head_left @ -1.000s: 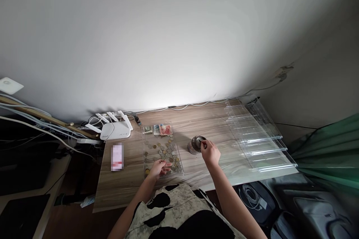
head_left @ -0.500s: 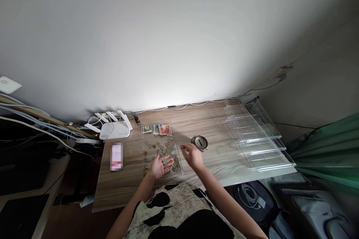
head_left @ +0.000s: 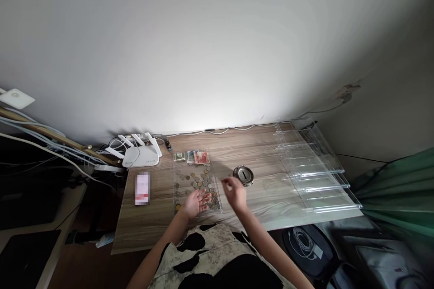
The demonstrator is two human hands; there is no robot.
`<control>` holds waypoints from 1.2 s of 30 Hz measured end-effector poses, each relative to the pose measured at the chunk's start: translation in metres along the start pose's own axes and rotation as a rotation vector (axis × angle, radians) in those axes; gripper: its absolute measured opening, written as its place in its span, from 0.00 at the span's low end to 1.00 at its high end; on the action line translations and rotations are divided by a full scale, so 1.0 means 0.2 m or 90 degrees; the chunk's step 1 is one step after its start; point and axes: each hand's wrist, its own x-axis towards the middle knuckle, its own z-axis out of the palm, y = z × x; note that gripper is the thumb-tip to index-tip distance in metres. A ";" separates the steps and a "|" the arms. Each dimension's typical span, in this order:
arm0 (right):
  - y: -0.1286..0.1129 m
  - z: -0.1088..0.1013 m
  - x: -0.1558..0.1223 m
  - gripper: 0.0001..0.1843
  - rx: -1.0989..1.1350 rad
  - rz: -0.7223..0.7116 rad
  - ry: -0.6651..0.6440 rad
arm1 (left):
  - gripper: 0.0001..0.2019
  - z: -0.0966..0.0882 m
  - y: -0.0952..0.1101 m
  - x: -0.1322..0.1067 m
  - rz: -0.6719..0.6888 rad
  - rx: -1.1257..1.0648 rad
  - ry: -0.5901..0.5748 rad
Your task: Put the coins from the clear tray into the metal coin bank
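My left hand (head_left: 192, 204) is palm up with its fingers stretched out, over the near part of a clear plastic tray (head_left: 183, 167). I make out no coin on its palm. Many coins (head_left: 203, 180) lie spread under and beyond the fingers, silver and brass-coloured. Red and green banknotes (head_left: 202, 157) rest at the tray's far edge. My right hand (head_left: 235, 193) hovers right of the tray with thumb and fingers pinched; whatever is between them is too small to tell. Just beyond it stands a round metal coin bank (head_left: 243, 174) with a dark slot in its lid.
Stacked clear plastic trays (head_left: 312, 167) take up the right of the wooden table (head_left: 244, 144). A white router (head_left: 141, 156) with cables stands at the back left, near a blurred pink-white slip (head_left: 142, 188). A white cable runs along the wall.
A coin that lay on my left hand's fingers no longer shows there. My right hand stays pinched near the coin bank. The whole view has shifted slightly.
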 end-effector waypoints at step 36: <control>-0.09 0.62 0.17 0.37 -0.248 0.015 -0.524 | 0.29 -0.26 0.19 0.17 0.338 0.833 0.286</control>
